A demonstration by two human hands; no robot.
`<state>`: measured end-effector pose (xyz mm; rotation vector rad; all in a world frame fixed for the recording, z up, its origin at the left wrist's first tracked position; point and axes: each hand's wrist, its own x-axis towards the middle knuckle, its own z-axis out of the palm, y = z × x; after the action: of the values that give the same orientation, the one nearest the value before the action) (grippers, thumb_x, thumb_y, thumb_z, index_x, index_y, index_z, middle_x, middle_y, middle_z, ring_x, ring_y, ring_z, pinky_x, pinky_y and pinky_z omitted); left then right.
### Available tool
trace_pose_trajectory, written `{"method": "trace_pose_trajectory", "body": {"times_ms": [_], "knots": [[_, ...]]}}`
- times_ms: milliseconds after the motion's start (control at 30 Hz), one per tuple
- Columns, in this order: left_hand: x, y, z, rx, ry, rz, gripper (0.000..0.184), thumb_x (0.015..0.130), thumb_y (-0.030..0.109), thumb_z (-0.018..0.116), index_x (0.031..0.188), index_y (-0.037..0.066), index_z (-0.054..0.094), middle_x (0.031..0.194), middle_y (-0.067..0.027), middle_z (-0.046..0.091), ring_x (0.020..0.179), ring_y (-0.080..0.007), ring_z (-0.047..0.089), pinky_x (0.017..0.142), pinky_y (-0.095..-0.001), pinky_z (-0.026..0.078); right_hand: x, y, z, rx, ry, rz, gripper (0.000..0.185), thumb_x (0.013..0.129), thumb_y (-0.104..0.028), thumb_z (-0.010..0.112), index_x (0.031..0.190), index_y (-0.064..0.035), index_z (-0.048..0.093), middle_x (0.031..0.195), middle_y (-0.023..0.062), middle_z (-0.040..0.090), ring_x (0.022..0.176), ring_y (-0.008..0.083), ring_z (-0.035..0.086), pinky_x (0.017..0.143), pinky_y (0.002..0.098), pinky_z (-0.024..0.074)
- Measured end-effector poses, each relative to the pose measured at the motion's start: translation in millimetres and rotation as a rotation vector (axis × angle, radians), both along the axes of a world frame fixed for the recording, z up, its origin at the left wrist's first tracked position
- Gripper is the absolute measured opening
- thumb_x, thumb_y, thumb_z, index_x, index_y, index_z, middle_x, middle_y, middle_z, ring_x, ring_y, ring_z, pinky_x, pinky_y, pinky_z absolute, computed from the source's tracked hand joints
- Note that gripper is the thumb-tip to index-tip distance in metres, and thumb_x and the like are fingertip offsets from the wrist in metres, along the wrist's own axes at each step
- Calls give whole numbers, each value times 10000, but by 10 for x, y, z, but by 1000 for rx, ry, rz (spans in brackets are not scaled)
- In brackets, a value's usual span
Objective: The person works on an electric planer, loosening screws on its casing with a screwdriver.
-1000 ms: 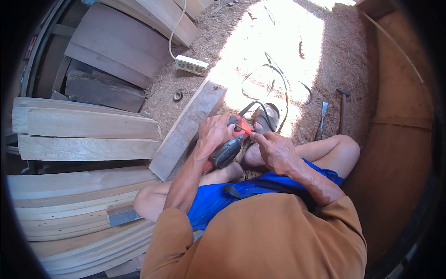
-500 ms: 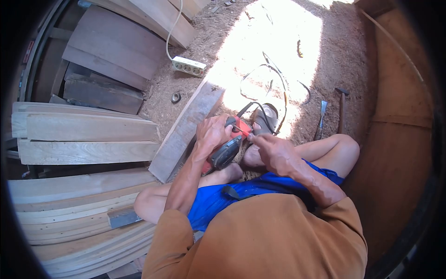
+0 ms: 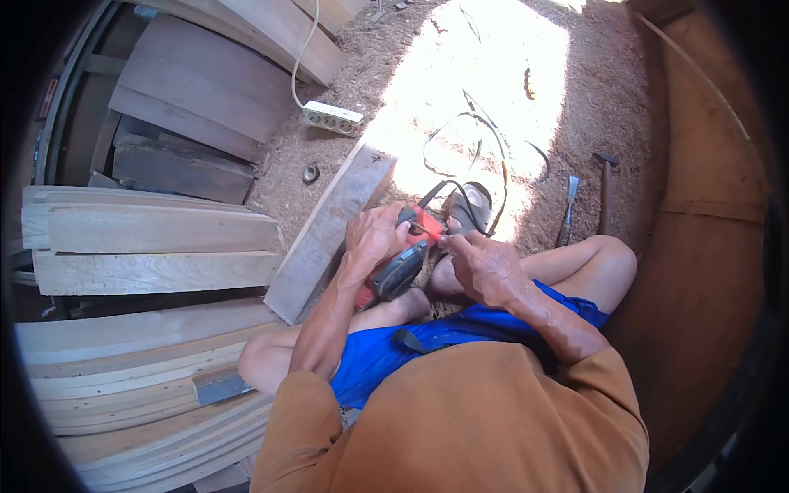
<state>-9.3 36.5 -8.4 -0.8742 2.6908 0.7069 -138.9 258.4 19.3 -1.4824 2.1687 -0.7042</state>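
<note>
A red and black electric planer point(image 3: 400, 269) rests tilted between my bare legs, its black cable running off past my foot. My left hand point(image 3: 374, 236) is closed around the planer's handle from the left. On the other side, my right hand point(image 3: 486, 267) pinches a slim tool with a red handle point(image 3: 433, 235), which looks like a screwdriver. Its thin shaft points left at the planer's body, close to my left fingers. Where the tip meets the planer is too small to make out.
A long wooden beam point(image 3: 329, 234) lies left of the planer, with stacked boards point(image 3: 156, 271) beyond. A power strip point(image 3: 333, 118) and a dark ring point(image 3: 311, 172) lie on the shaving-covered ground. To the right are a chisel point(image 3: 569, 209), a hammer point(image 3: 606, 193) and a brown panel point(image 3: 699, 246).
My right hand has turned slightly at the wrist, its knuckles shifting a little, with the slim tool still in it. The left hand and the planer stay in place.
</note>
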Motion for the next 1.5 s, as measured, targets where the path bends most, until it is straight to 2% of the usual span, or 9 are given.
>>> {"method": "trace_pose_trajectory", "body": {"times_ms": [100,200,300,633,933,1067,1167,1300,1500], "knots": [[15,25,-11,-10,-14,6,299,915,309,722,1170,152,714,1015,-154,778,979,-411,737,848,-534,580,8,-6,-193,-232,-21,5,221,987,-151,682,1202,-106,658,919,146,729,626,305,695,521,429,556],[36,35,-23,-23,3,-14,306,920,302,721,1186,153,706,1011,-146,778,977,-407,737,845,-535,579,-35,-105,-232,215,-1249,-557,164,1052,-199,644,1157,-73,647,893,108,725,488,146,555,410,301,428],[19,10,-53,-32,16,-22,308,922,297,721,1194,153,703,1017,-136,779,979,-403,738,842,-534,579,-13,-17,-342,121,-1770,-720,204,1097,-250,601,1128,-52,639,880,83,715,464,42,419,386,221,296],[-87,-227,-5,126,-247,-81,430,922,374,692,1191,40,689,1025,-275,749,1028,-462,726,936,-549,551,17,-9,-57,27,-26,53,330,938,-111,656,1267,-127,647,901,178,723,787,422,719,669,527,584],[-49,-230,5,139,-234,-189,372,941,316,654,1179,32,617,1042,-280,746,1034,-490,706,932,-559,537,219,88,-544,-308,-332,-99,226,1009,-139,644,1212,-38,642,881,126,716,646,289,668,558,455,532],[12,-249,-6,168,-208,-171,406,963,332,651,1238,37,603,1065,-288,742,1044,-497,701,935,-566,533,93,37,-447,65,-1735,-676,213,1064,-190,631,1160,0,627,893,107,723,555,124,580,440,308,426],[-33,-200,52,151,-241,-139,445,977,365,656,1274,37,611,1078,-290,743,1055,-498,700,941,-572,531,36,22,-560,183,-1477,-676,184,1059,-181,637,1144,-19,617,862,103,714,503,80,527,402,235,345],[-77,-179,92,133,-269,-124,459,987,383,653,1293,42,621,1081,-298,742,1065,-497,700,942,-581,532,-23,53,-147,59,-292,-259,324,965,-179,698,1217,4,607,841,165,718,702,359,690,662,470,544],[-66,-153,80,111,-254,-119,443,985,374,651,1280,46,622,1041,-301,744,1043,-500,705,918,-588,543,48,99,-221,-191,10,69,351,895,-97,732,1230,-48,639,779,142,666,693,277,693,605,412,539]]}}
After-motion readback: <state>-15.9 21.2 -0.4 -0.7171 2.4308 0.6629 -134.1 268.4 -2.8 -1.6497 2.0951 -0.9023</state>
